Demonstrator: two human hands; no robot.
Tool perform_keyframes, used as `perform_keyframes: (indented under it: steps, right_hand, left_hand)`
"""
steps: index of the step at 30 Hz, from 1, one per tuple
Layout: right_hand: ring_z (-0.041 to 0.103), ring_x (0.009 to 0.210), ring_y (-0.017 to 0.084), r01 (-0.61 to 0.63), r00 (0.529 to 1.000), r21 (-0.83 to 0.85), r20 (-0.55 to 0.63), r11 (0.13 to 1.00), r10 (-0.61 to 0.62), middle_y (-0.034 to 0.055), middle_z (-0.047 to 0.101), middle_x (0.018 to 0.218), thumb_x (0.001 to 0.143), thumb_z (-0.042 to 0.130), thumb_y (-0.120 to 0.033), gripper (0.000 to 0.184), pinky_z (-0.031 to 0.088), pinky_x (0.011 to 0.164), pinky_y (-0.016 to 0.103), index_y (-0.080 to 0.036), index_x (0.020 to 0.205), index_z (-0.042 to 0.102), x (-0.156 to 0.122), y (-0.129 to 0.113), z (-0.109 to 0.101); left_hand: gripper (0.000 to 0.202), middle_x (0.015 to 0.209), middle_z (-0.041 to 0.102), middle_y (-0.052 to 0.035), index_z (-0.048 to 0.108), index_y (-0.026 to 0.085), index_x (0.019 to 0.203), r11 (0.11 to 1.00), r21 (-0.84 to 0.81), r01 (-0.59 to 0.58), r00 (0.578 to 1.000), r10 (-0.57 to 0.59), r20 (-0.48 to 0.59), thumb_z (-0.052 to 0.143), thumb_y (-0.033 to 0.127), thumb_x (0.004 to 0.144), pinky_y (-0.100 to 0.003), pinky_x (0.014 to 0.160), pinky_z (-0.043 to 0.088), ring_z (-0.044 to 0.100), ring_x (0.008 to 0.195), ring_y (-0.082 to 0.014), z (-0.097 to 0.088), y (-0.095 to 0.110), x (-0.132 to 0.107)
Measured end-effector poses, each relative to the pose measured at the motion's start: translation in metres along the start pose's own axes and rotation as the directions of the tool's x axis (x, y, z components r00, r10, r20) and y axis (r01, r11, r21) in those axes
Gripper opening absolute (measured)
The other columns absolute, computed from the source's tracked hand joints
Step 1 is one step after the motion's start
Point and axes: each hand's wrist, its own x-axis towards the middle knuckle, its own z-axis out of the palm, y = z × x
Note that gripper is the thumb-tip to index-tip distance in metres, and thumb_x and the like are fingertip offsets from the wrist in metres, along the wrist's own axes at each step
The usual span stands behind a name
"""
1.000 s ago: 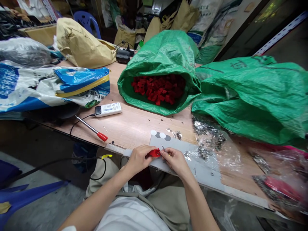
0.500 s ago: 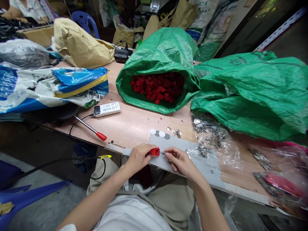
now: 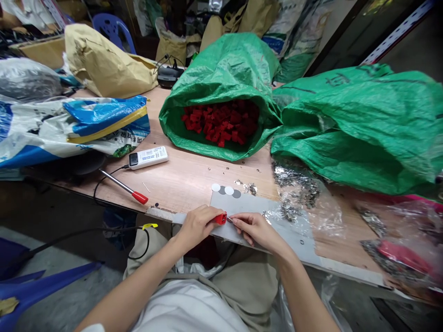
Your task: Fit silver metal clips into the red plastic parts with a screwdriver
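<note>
Between the thumb and fingers of my left hand (image 3: 198, 226) is a small red plastic part (image 3: 220, 218), its open end turned to the right. My right hand (image 3: 253, 228) pinches a small metal piece (image 3: 230, 220), whose tip is at or just beside that open end; I cannot tell whether it has gone in. Both hands are over the grey sheet (image 3: 263, 203) at the table's front edge. Beyond them, a green sack (image 3: 221, 60) lies with its mouth toward me, holding many similar red parts (image 3: 221, 124).
Loose metal pieces (image 3: 249, 187) and a clear bag of metal pieces (image 3: 294, 193) lie right of centre. A red-handled rod (image 3: 124, 185) and a white device (image 3: 148, 157) with a cable are at left. Another green sack (image 3: 360, 129) fills the right; a kraft paper bag (image 3: 107, 60) stands behind.
My right hand has moved left, bringing the metal piece up to the red part's open end. My left hand keeps its hold. The whole view has shifted slightly.
</note>
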Motion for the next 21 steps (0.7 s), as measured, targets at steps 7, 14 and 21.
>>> perform_keyframes:
  steps: [7,14,21]
  right_hand:
    - [0.038,0.038,0.005,0.005,1.000,-0.016,0.001,1.000,-0.005,-0.0027,0.057,0.065,0.083,0.064,-0.054,0.047,0.028,0.037,0.020,-0.013,0.106,0.072,0.002,0.003,0.000]
    - [0.036,0.036,0.006,0.010,0.999,-0.044,-0.032,0.999,-0.011,-0.0030,0.057,0.059,0.081,0.064,-0.051,0.042,0.026,0.036,0.021,-0.015,0.099,0.075,0.000,-0.003,0.003]
    - [0.037,0.039,0.008,0.093,0.988,-0.182,-0.107,0.979,-0.114,-0.0018,0.055,0.052,0.082,0.060,-0.041,0.029,0.025,0.036,0.020,-0.016,0.081,0.076,-0.001,-0.014,0.013]
  left_hand:
    - [0.023,0.103,0.074,-0.0056,0.067,0.022,0.113,1.000,0.009,-0.011,1.000,0.011,-0.011,0.058,0.017,0.093,-0.031,0.081,0.053,0.068,0.093,-0.0195,0.002,-0.004,0.000]
    - [0.023,0.103,0.075,-0.0067,0.067,0.022,0.115,1.000,-0.018,-0.019,1.000,0.019,-0.010,0.058,0.020,0.094,-0.032,0.081,0.054,0.068,0.092,-0.0198,0.002,-0.007,-0.001]
    - [0.023,0.100,0.075,-0.0065,0.067,0.022,0.115,0.999,-0.015,-0.030,0.999,0.029,-0.018,0.055,0.019,0.095,-0.031,0.078,0.053,0.067,0.088,-0.0190,0.002,-0.007,-0.002]
